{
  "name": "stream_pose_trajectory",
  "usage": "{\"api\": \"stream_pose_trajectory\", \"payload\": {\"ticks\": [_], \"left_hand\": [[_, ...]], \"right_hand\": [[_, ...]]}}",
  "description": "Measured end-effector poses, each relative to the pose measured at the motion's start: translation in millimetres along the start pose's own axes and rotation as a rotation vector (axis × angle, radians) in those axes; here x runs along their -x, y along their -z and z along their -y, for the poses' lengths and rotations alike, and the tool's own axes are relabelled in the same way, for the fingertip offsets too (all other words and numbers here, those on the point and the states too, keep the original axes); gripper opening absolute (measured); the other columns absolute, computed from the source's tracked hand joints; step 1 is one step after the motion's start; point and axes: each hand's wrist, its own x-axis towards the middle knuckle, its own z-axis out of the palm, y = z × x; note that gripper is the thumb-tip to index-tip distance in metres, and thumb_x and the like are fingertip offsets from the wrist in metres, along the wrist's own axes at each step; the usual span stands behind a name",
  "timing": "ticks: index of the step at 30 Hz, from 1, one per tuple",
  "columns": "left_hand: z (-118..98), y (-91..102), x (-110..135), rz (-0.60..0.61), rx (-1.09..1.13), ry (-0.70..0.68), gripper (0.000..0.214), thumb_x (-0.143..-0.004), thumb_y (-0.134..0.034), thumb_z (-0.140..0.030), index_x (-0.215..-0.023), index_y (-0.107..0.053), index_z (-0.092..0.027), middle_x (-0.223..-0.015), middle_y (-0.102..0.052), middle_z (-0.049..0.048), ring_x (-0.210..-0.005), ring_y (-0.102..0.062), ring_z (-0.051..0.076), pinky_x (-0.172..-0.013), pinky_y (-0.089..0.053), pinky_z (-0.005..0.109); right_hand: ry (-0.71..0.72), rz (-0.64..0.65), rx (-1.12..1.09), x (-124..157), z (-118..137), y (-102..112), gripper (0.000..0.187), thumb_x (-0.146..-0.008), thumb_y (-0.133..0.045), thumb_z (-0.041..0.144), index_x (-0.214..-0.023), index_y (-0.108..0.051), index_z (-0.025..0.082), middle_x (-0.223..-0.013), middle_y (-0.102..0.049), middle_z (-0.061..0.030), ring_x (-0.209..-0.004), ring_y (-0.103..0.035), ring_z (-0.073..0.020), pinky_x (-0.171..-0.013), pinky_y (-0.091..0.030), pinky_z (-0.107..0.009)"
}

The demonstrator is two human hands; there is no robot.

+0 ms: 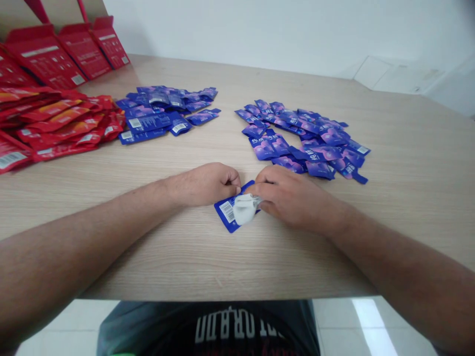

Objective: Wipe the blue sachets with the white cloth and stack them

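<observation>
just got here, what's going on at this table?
A person has both bare hands on one blue packet. The left hand pinches its upper edge; the right hand holds a small crumpled white item over it. Beyond lie a left pile of blue packets and a right one. Red packets and red boxes are far left.

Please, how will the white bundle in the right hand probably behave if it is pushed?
The white bundle is probably soft, as it looks creased near the right hand. It may slump rather than roll, since its outline is uneven.
</observation>
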Motion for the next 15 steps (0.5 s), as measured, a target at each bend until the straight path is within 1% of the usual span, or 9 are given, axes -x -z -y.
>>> {"api": "stream_pose_trajectory", "payload": {"ticks": [2, 5, 7, 10, 12, 15], "left_hand": [[1, -0.1, 0, 0.002, 0.001, -0.003, 0.021, -0.084, -0.049, -0.030, -0.086, -0.067, -0.021, -0.070, -0.066, -0.0039, -0.063, -0.058, 0.011, -0.056, -0.038, 0.022], [1, 0.6, 1, 0.016, 0.012, -0.019, 0.020, -0.085, -0.049, -0.029, -0.086, -0.066, -0.020, -0.071, -0.066, -0.0040, -0.064, -0.058, 0.011, -0.058, -0.038, 0.022], [0, 1.2, 2, 0.025, 0.014, -0.020, 0.019, -0.085, -0.049, -0.029, -0.086, -0.066, -0.020, -0.069, -0.065, -0.0044, -0.063, -0.057, 0.010, -0.057, -0.038, 0.021], [-1, 1.8, 2, 0.025, 0.013, -0.014, 0.019, -0.086, -0.049, -0.030, -0.085, -0.066, -0.020, -0.067, -0.064, -0.0046, -0.061, -0.056, 0.010, -0.056, -0.037, 0.021], [-1, 2.1, 2, 0.029, 0.013, -0.009, 0.019, -0.086, -0.049, -0.030, -0.084, -0.066, -0.020, -0.067, -0.063, -0.0044, -0.061, -0.056, 0.010, -0.056, -0.037, 0.021], [-1, 2.4, 3, 0.036, 0.015, -0.011, 0.019, -0.085, -0.049, -0.029, -0.084, -0.066, -0.020, -0.068, -0.064, -0.0043, -0.061, -0.056, 0.010, -0.055, -0.037, 0.021]], "right_hand": [[0.040, 0.016, 0.007, 0, 1, 1, 0.022, -0.096, -0.052, 0.020, -0.110, -0.069, 0.021, -0.104, -0.061, -0.0089, -0.100, -0.055, -0.0230, -0.090, -0.045, -0.037], [0.136, 0.112, 0.003, 1, 0, 4, 0.023, -0.098, -0.049, 0.018, -0.110, -0.069, 0.023, -0.102, -0.062, -0.0075, -0.101, -0.056, -0.0224, -0.092, -0.044, -0.038], [0.101, 0.123, -0.014, 3, -6, 6, 0.022, -0.094, -0.054, 0.017, -0.111, -0.068, 0.022, -0.104, -0.061, -0.0078, -0.099, -0.057, -0.0223, -0.090, -0.046, -0.037], [0.005, 0.051, -0.024, 5, -16, 6, 0.024, -0.088, -0.062, 0.015, -0.110, -0.069, 0.020, -0.106, -0.061, -0.0087, -0.098, -0.057, -0.0226, -0.088, -0.046, -0.037], [0.022, 0.043, -0.020, 5, -18, 5, 0.024, -0.088, -0.061, 0.015, -0.110, -0.069, 0.021, -0.105, -0.061, -0.0085, -0.099, -0.056, -0.0228, -0.089, -0.046, -0.038], [0.076, 0.112, -0.037, 5, -18, 6, 0.024, -0.090, -0.058, 0.015, -0.110, -0.069, 0.022, -0.104, -0.061, -0.0077, -0.098, -0.057, -0.0221, -0.089, -0.046, -0.037]]}}
